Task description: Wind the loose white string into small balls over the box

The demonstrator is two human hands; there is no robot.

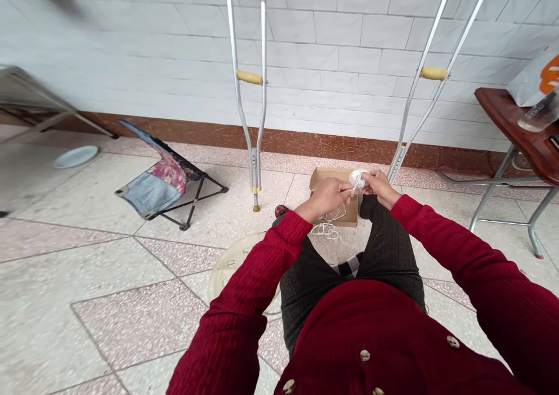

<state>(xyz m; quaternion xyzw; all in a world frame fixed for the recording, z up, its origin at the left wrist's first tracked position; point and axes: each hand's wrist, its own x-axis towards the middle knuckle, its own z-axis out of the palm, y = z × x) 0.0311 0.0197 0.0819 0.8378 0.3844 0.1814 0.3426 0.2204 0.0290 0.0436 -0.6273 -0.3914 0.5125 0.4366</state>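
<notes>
A small wound ball of white string [357, 179] is up in front of me, over the space between my knees. My right hand [381, 187] grips it from the right, fingers closed around its side. Close against its lower left, my left hand [328, 197] has thumb and fingers pinched together on the string; the exact strand is too small to make out. Beneath my hands an open cardboard box [347, 217] sits on the floor. Loose white string [326, 230] trails in loops in the box and over its near edge.
Two metal crutches, one left [255, 162] and one right [410, 101], lean at the tiled wall. A folding chair [151, 192] stands to the left, with a pale plate-like disc [76, 157] beyond it. A brown table [509, 121] is at right. A round cream stool [220, 272] is beside my leg.
</notes>
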